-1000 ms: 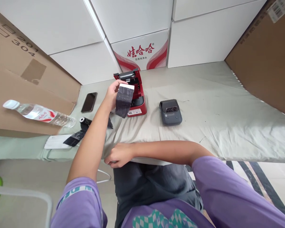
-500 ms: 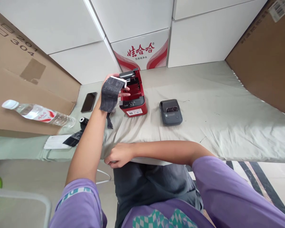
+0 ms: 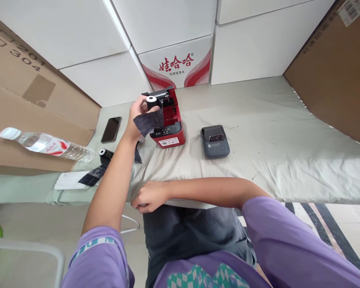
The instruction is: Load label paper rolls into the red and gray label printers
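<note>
In the head view, much of what we hold is hard to read: the left hand [image 3: 139,116] covers most of the paper roll [image 3: 151,102], so we see only its round white end and a dark, limp strip hanging from it, its printed surface too blurred to make out. The left fingers are clamped around that roll, which is raised just at 9 o'clock of the red label printer [image 3: 167,120], right by its open lid. The printer's inner bay is shadowed and partly hidden behind the strip.

Our right hand [image 3: 147,196] rests at the near edge of the bed sheet [image 3: 273,140], fingers curled together; whether they pinch anything we cannot tell.

At 3 o'clock of the red printer sits a grey label printer [image 3: 215,141], boxy with rounded corners. At 9 o'clock lie a flat black phone [image 3: 111,129], a second dark roll [image 3: 103,153] with its strip trailing, and a clear plastic water bottle [image 3: 46,144] on its side against cardboard. The sheet is wrinkled, pale green cloth.
</note>
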A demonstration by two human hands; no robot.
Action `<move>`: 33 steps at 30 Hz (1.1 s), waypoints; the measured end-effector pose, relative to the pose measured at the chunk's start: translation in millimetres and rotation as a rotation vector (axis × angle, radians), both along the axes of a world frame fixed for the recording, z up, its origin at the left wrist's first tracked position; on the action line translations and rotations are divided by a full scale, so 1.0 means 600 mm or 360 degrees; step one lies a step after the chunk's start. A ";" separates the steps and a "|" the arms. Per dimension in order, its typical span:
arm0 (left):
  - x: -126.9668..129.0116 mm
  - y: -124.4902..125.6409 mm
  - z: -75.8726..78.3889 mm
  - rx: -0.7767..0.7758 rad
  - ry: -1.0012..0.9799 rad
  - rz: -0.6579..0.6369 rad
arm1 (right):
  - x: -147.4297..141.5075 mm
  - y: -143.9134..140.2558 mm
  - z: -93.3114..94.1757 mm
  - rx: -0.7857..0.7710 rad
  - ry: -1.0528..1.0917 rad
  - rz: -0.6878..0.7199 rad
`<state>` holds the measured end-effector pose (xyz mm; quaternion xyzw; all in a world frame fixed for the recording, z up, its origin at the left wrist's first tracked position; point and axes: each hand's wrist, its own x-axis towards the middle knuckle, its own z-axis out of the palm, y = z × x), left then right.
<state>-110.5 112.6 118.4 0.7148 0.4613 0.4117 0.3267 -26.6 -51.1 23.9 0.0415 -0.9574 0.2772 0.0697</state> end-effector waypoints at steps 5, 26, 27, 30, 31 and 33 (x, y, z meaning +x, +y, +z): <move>0.005 0.015 -0.018 0.0184 -0.0048 0.0211 | -0.001 0.002 -0.004 0.0001 -0.0001 0.0006; 0.010 0.003 -0.014 0.0198 0.0988 0.0210 | -0.004 0.001 -0.007 -0.0004 0.0020 0.0005; 0.010 0.002 -0.010 0.0200 0.1080 0.0209 | -0.004 0.001 -0.007 -0.0004 0.0022 0.0006; 0.014 -0.004 0.006 0.0205 0.1335 0.0211 | -0.003 0.001 -0.006 -0.0002 0.0035 0.0003; 0.017 -0.006 0.011 0.0211 0.1397 0.0208 | -0.003 0.001 -0.005 0.0000 0.0036 0.0002; 0.024 -0.008 0.019 0.0214 0.1506 0.0203 | -0.002 0.001 -0.004 -0.0001 0.0029 0.0009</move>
